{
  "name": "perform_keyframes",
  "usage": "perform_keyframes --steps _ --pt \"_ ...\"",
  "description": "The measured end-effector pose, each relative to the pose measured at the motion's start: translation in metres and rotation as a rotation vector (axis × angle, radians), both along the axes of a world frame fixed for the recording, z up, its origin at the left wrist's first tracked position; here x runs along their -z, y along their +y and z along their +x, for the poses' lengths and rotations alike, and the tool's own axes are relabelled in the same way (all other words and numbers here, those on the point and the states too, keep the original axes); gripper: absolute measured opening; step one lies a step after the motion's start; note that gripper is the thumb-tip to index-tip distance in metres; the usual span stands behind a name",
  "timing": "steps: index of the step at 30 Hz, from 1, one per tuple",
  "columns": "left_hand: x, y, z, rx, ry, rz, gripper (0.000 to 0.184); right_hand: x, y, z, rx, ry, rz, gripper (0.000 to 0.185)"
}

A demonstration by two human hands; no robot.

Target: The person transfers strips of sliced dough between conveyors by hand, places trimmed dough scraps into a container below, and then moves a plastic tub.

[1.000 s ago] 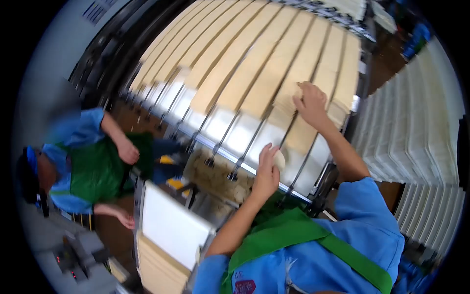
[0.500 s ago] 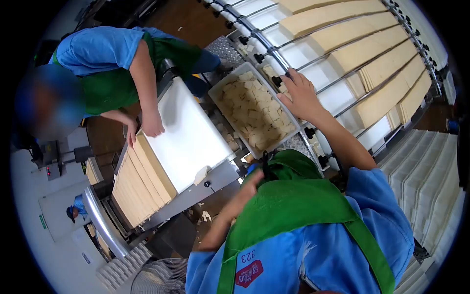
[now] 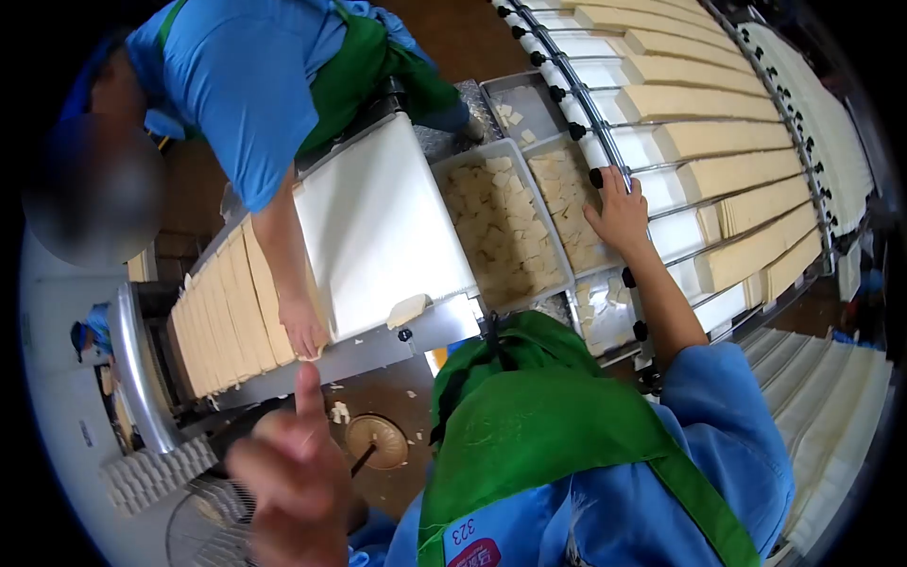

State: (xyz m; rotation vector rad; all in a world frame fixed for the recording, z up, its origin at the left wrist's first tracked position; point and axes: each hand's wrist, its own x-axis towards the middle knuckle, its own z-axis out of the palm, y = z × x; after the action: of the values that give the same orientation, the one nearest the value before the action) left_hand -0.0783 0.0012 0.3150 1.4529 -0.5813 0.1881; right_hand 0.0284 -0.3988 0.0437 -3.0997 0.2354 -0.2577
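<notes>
My left hand (image 3: 298, 472), blurred, is raised close to the camera at the lower left. Its index finger points up while the others are partly curled, and I see nothing in it. My right hand (image 3: 624, 219) rests on the metal side rail (image 3: 578, 87) of the conveyor at the right, fingers over the rail and thumb apart. On that conveyor, pale dough-like slabs (image 3: 723, 135) lie in rows between thin cross rods. A co-worker's hand (image 3: 300, 326) touches the near end of a row of pale slabs (image 3: 222, 307) on the left machine.
A white belt (image 3: 387, 227) runs beside those slabs, with a loose scrap (image 3: 408, 311) on its edge. Grey bins (image 3: 544, 210) of square offcuts stand between the two machines. Below left are a round brown-lidded object (image 3: 376, 441), a fan and floor scraps.
My left hand has risen from beside my apron towards the camera, index finger extended. My right hand stays at the rail. The co-worker's arm now reaches across the slabs to their near end.
</notes>
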Motion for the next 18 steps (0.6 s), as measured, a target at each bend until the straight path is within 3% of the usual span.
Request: perform_keyframes --steps 1,4,9,12,18 --pt "-0.012 -0.004 0.002 0.013 -0.023 -0.15 0.041 -0.003 0.004 0.003 0.04 0.019 0.016 0.076" --pt "-0.067 -0.011 0.013 0.541 0.154 -0.361 0.036 -0.002 0.006 0.006 0.069 -0.01 0.002 0.073" --pt "-0.08 -0.014 -0.011 0.21 0.345 -0.719 0.029 -0.002 0.009 0.005 0.103 0.006 0.015 0.075" --pt "-0.069 0.021 -0.011 0.368 0.39 -0.749 0.041 -0.001 0.011 0.007 0.116 -0.009 0.014 0.075" --pt "-0.066 0.028 0.009 0.782 0.403 -0.647 0.033 -0.01 0.021 0.008 0.146 0.004 0.016 0.071"
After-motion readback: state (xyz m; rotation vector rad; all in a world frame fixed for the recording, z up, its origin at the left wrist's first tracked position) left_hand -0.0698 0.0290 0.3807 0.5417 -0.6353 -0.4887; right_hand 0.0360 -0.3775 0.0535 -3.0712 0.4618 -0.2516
